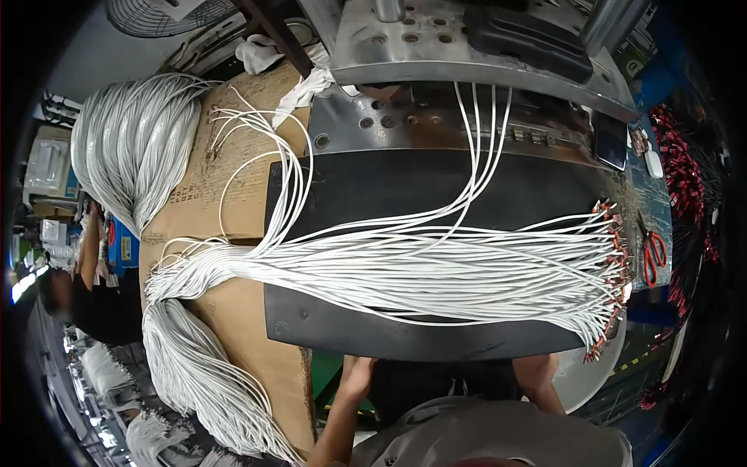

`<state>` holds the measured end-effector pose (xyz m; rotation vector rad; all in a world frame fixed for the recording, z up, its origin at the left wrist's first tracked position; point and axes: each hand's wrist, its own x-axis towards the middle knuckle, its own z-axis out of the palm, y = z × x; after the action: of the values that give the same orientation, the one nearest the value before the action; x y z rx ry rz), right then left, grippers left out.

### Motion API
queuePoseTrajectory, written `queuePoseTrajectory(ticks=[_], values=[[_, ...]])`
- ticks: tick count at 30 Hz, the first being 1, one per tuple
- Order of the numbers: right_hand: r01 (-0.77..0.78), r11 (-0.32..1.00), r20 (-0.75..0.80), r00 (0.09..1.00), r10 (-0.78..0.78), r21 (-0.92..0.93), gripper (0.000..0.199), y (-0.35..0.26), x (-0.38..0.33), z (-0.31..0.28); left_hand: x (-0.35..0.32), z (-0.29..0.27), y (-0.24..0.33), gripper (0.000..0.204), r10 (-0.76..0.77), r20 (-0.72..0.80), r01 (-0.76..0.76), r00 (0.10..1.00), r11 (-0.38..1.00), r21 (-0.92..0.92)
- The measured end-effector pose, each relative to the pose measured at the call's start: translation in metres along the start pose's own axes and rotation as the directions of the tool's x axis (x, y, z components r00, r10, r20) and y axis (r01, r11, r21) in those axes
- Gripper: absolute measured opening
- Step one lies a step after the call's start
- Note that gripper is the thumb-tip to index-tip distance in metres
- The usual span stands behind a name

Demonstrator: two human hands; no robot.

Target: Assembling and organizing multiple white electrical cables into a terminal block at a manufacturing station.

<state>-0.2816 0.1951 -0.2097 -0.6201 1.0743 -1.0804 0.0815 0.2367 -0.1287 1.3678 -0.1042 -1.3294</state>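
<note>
A thick bundle of white cables point(436, 272) lies across a black work surface point(366, 187), with reddish-brown ends point(611, 272) fanned out at the right. A few strands point(489, 148) lead away from it to under the metal press point(482, 66). Another small group of strands point(288, 194) bends up at the left. At the near edge of the black surface is my left hand point(358, 375), its fingers hidden by the edge. Farther right along that edge, my right hand point(535, 370) is likewise partly covered, so its fingers do not show.
Brown cardboard point(233, 210) extends left of the black surface. More white cable hangs over it, a large coil point(136, 148) behind and a loose hank point(202, 373) in front. Red-handled scissors point(654, 255) and a phone point(611, 144) lie at the right. A person point(93, 303) sits at far left.
</note>
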Motion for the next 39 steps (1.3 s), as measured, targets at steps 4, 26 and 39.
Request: queuePoseTrajectory(ticks=[4,26,39], values=[[0.023,0.986,-0.131,0.991,-0.001,0.165,0.042,-0.014,0.012,0.027,0.004,-0.007,0.005,0.02,0.063,0.016,-0.065,0.998,0.991,0.119],[-0.006,0.796,0.747,0.34,0.571,-0.606,0.069,-0.053,0.037,0.09,0.19,0.101,0.416,0.02,0.497,0.113,-0.463,0.86,0.669,0.582],[0.363,0.835,0.904,0.27,0.331,-0.414,0.064,-0.091,0.013,0.107,0.166,0.128,0.332,0.036,0.54,0.696,-0.341,0.473,-0.616,0.71]])
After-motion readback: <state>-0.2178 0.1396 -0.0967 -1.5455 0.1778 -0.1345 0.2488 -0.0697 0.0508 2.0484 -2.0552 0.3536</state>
